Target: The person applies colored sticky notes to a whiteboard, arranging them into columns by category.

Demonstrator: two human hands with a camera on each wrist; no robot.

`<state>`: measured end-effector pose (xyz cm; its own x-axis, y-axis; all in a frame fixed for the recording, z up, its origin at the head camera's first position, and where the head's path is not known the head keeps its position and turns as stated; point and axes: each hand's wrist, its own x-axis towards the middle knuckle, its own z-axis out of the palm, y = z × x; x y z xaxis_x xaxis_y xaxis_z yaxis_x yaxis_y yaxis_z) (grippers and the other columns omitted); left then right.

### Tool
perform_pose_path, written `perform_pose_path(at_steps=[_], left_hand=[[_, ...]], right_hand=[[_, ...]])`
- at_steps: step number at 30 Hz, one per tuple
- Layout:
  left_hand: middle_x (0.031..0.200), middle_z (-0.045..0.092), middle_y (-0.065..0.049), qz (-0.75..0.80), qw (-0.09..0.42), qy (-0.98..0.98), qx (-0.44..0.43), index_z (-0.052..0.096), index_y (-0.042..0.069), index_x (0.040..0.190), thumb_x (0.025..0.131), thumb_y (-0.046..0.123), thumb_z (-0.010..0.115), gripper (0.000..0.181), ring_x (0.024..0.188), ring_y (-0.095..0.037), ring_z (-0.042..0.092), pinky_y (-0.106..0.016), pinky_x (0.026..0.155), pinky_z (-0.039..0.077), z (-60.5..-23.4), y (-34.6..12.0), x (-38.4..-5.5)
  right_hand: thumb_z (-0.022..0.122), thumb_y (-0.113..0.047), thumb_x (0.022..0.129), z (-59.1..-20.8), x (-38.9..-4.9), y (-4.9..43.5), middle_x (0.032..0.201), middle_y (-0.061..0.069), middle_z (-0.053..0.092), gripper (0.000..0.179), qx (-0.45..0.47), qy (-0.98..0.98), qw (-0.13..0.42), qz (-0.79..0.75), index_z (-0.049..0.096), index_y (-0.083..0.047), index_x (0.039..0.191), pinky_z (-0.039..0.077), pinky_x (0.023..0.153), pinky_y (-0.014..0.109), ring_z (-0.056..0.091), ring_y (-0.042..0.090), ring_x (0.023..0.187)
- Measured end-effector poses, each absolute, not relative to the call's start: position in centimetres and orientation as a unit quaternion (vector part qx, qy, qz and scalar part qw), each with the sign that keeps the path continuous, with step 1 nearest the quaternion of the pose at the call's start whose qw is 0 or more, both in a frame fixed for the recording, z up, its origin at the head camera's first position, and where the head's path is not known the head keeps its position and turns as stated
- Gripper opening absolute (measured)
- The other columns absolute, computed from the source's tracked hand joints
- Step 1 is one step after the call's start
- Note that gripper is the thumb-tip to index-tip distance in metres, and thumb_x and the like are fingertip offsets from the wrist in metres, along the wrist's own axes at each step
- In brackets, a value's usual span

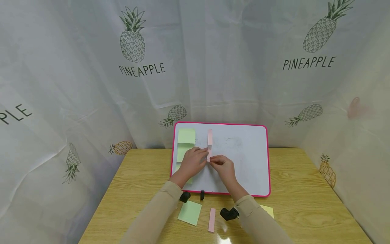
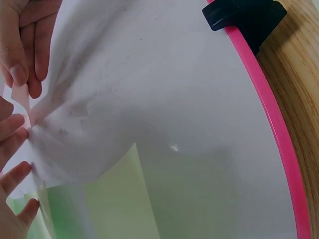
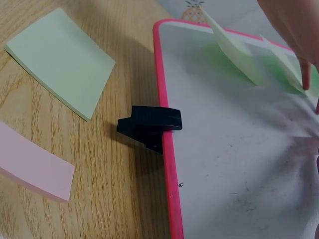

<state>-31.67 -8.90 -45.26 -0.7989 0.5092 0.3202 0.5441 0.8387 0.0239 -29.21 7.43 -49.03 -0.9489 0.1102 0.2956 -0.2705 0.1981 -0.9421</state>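
Observation:
My left hand [image 1: 193, 162] reaches over the whiteboard [image 1: 243, 159], its fingers fairly straight and the tips touching a pale pink sticky strip. Facing it, my right hand [image 1: 223, 166] pinches the lower end of that pink sticky strip [image 2: 20, 94] between thumb and fingers. Another pink strip [image 1: 210, 137] is stuck directly above, near the board's top. Left of the hands, a column of green sticky notes [image 1: 186, 136] runs down the board, partly covered by my left hand and wrist. In the right wrist view, the left hand [image 3: 294, 30] shows at the top right; the right fingers are mostly out of frame.
A black clip [image 3: 152, 119] grips the board's pink bottom rim. On the wooden table [image 1: 146, 176] in front lie a green sticky-note pad [image 1: 190, 212], a pink strip pad [image 1: 211, 220] and a yellow pad [image 1: 268, 210] partly behind my right sleeve. A pineapple-print curtain [image 1: 213, 67] hangs behind.

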Motion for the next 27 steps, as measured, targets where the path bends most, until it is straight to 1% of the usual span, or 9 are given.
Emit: perform_pose_path(at_steps=[6,12,16,20,27], left_hand=[[0.141,0.053,0.009,-0.051,0.161,-0.946,-0.278,0.064,0.022,0.131,0.098,0.033,0.057,0.036,0.121,-0.019,0.049,-0.041,0.099,0.042,-45.7,-8.8,-32.1],[0.142,0.051,0.009,-0.054,0.153,-0.948,-0.274,0.062,0.022,0.133,0.098,0.033,0.057,0.037,0.122,-0.019,0.047,-0.043,0.1,0.041,-45.4,-8.6,-32.0],[0.142,0.051,0.009,-0.069,0.149,-0.948,-0.271,0.063,0.022,0.132,0.098,0.033,0.058,0.036,0.124,-0.02,0.046,-0.045,0.102,0.039,-45.2,-8.5,-31.8],[0.144,0.05,0.008,-0.067,0.146,-0.95,-0.267,0.061,0.023,0.133,0.097,0.038,0.058,0.039,0.128,-0.021,0.043,-0.046,0.105,0.036,-45.4,-8.3,-31.8],[0.145,0.048,0.008,-0.053,0.149,-0.952,-0.263,0.061,0.025,0.133,0.095,0.043,0.061,0.043,0.132,-0.023,0.04,-0.048,0.106,0.035,-45.7,-8.2,-31.8]], right_hand=[[0.078,0.001,0.079,-49.1,-29.2,7.5,0.096,0.006,0.072,0.009,0.057,-0.764,0.155,0.624,0.078,-0.002,0.088,0.055,0.077,0.025,0.067,0.021,0.092],[0.078,-0.001,0.08,-49.4,-28.8,7.8,0.095,0.004,0.072,0.011,0.05,-0.77,0.133,0.622,0.077,-0.004,0.091,0.055,0.078,0.026,0.068,0.018,0.09],[0.079,-0.003,0.08,-49.8,-28.0,8.2,0.094,0.005,0.072,0.013,0.051,-0.761,0.117,0.635,0.076,-0.005,0.093,0.056,0.076,0.025,0.068,0.017,0.089],[0.08,-0.006,0.08,-49.7,-26.9,8.8,0.096,0.006,0.071,0.015,0.063,-0.751,0.109,0.648,0.076,-0.006,0.095,0.056,0.075,0.027,0.068,0.019,0.087],[0.08,-0.013,0.081,-49.4,-24.9,10.1,0.102,0.009,0.069,0.022,0.073,-0.748,0.071,0.656,0.075,-0.004,0.101,0.056,0.076,0.028,0.066,0.02,0.089]])
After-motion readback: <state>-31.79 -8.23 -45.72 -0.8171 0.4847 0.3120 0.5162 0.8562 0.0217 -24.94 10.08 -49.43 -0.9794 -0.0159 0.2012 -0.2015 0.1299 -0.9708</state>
